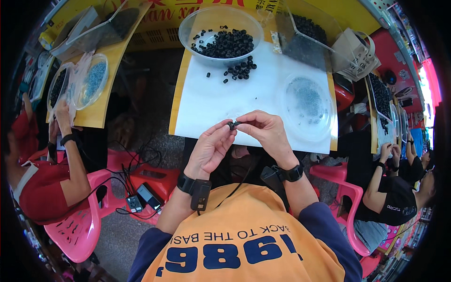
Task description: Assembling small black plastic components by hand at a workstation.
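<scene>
My left hand [213,146] pinches a small black ring-like part [231,125] between thumb and fingertips, just over the near edge of the white-covered table [206,105]. Thumb and index finger of my right hand [267,133] meet at the same part from the right. Whether the right fingers hold a second tiny piece is too small to tell. Beyond my hands, loose black parts [240,70] are scattered on the white sheet. They lie beside a round clear bowl [188,40] heaped with the same parts. To the right sits a shallow clear dish [324,129] with small pale-blue pieces [308,101].
A clear bin [305,51] of black parts stands at the back right, beside a white bag [358,54]. Seated co-workers [51,185] work at tables on both sides. Pink chairs [75,235] flank me, and cables and black boxes [149,196] lie on a stool at left.
</scene>
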Demonstrator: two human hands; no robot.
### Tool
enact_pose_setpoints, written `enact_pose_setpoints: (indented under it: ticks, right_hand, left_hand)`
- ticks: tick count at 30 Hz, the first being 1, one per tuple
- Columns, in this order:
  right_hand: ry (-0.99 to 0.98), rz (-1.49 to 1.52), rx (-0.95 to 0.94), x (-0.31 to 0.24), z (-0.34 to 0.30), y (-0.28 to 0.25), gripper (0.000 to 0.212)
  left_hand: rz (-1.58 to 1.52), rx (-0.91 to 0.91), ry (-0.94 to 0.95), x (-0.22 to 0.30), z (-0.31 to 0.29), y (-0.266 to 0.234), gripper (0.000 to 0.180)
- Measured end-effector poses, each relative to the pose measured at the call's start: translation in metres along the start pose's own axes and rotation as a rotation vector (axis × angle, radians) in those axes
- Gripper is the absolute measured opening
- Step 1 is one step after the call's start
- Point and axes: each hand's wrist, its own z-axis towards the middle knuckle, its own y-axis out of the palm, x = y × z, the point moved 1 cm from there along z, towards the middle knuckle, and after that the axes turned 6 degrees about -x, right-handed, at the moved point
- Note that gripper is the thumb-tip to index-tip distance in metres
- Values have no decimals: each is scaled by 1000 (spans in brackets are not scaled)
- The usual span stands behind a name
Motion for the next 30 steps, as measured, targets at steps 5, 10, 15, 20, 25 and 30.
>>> enact_pose_setpoints:
  ticks: [5, 10, 15, 20, 25, 30]
  right_hand:
    - [0, -36, 28, 4, -2, 1, 15]
    - [71, -48, 22, 5, -2, -1, 17]
    - [68, 19, 12, 5, -3, 0, 18]
    - [54, 105, -15, 7, -3, -1, 19]
    - [62, 163, 6, 5, -5, 0, 19]
    - [69, 129, 29, 5, -6, 2, 18]
  left_hand:
    - [76, -17, 24, 1, -2, 4, 27]
    - [157, 8, 66, 3, -2, 7, 28]
    - [125, 12, 60, 4, -3, 5, 27]
    - [107, 11, 52, 3, -3, 2, 27]
    - [111, 19, 48, 2, -3, 3, 28]
    - [123, 13, 39, 2, -2, 4, 27]
